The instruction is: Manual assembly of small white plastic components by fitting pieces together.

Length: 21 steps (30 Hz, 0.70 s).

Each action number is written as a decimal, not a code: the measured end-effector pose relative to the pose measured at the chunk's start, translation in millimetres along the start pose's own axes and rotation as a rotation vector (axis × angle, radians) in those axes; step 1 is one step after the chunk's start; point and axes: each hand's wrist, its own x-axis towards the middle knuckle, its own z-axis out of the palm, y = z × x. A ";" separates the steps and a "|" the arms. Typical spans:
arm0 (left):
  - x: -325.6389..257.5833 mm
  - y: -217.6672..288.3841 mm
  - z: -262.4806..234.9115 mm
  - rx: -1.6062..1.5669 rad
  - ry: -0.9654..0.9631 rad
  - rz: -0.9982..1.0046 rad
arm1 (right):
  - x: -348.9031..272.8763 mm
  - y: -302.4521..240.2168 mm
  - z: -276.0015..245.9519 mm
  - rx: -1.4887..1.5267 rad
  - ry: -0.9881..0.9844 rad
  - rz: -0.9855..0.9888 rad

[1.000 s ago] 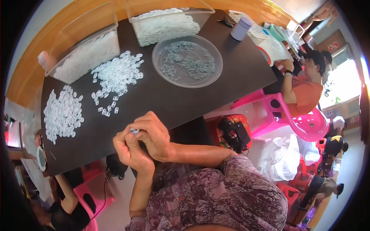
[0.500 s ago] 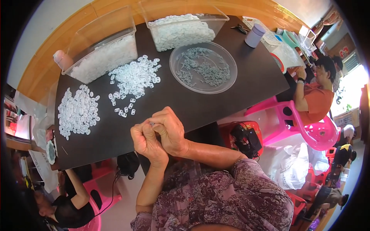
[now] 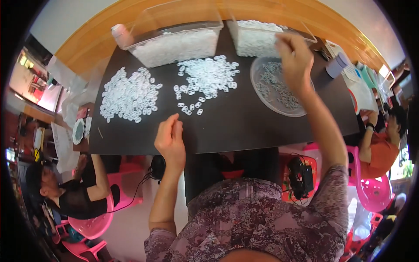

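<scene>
My left hand (image 3: pixel 170 137) hovers at the table's front edge, thumb and fingers closed together. Whatever they may hold is too small or hidden to make out. Blurred by motion, my right hand (image 3: pixel 297 61) is raised over the round clear tray (image 3: pixel 267 105), close to the right-hand bin; its fingers look bent, but their grip is smeared. Small grey screw-like pieces (image 3: pixel 273 78) lie in that tray. Beyond my left hand is a pile of small white oval plastic pieces with holes (image 3: pixel 209 76), a few scattered at its near side. A second white pile (image 3: pixel 130 96) spreads farther left.
Two clear bins, the left bin (image 3: pixel 176 46) and the right bin (image 3: pixel 257 41), hold white pieces at the back of the dark table (image 3: pixel 227 131). A lilac canister (image 3: pixel 337 65) stands at right. People sit on both sides, near pink chairs (image 3: pixel 94 220).
My hands, pressed together before, have parted. The right has swung forward and right over the tray; the left stays near the table edge. The view has shifted, too.
</scene>
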 end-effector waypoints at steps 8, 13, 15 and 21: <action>77.2 -49.7 25.5 0.439 -0.019 0.417 | 39.9 53.5 17.3 -0.416 0.009 -0.168; 90.0 -67.3 38.6 0.673 -0.099 0.327 | -11.5 7.4 9.3 -0.188 -0.178 -0.211; 95.5 -66.4 43.7 0.689 -0.131 0.308 | -20.9 1.7 4.8 -0.160 -0.233 -0.189; 116.6 -51.8 46.0 0.796 -0.372 0.060 | -34.0 12.7 -12.8 -0.114 -0.257 -0.190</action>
